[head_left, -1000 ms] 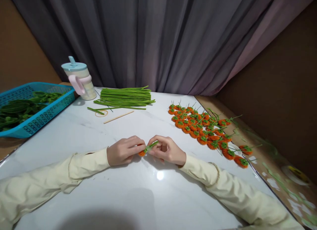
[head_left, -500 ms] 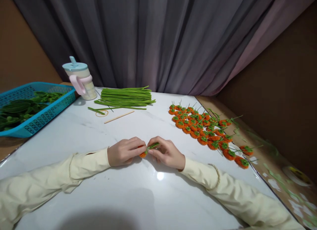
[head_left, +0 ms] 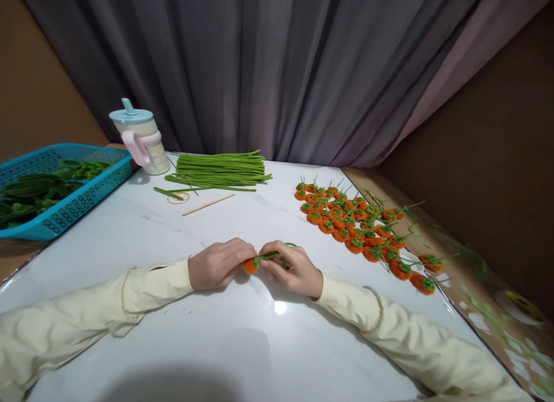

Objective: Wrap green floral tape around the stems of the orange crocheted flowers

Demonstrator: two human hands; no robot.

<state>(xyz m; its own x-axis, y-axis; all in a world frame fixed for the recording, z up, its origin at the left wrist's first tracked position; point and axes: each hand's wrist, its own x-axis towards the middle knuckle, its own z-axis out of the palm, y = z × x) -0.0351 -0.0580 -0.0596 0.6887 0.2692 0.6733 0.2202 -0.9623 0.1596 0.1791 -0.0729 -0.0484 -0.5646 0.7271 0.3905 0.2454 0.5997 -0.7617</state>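
Observation:
Just above the white table, my left hand (head_left: 221,264) is closed on a small orange pumpkin (head_left: 250,266) with a green top, which looks made of fuzzy stems. My right hand (head_left: 291,267) pinches the green fuzzy stem (head_left: 270,255) coming out of the pumpkin's top. Some green shows behind the right fingers, and the fingertips partly hide the join. Off to the right lie rows of similar orange pumpkins (head_left: 354,245) with thin green tails.
Green fuzzy stems (head_left: 220,171) lie bundled at the back, near a wooden stick (head_left: 208,205) and a rubber band (head_left: 178,198). A lidded cup (head_left: 145,139) stands beside a blue basket (head_left: 86,195) of green leaf pieces. A grey curtain (head_left: 255,67) hangs behind the table (head_left: 208,344).
The pumpkin shows more fully between my hands, its orange side turned into view. My left fingers have shifted slightly, and more green shows behind my right hand.

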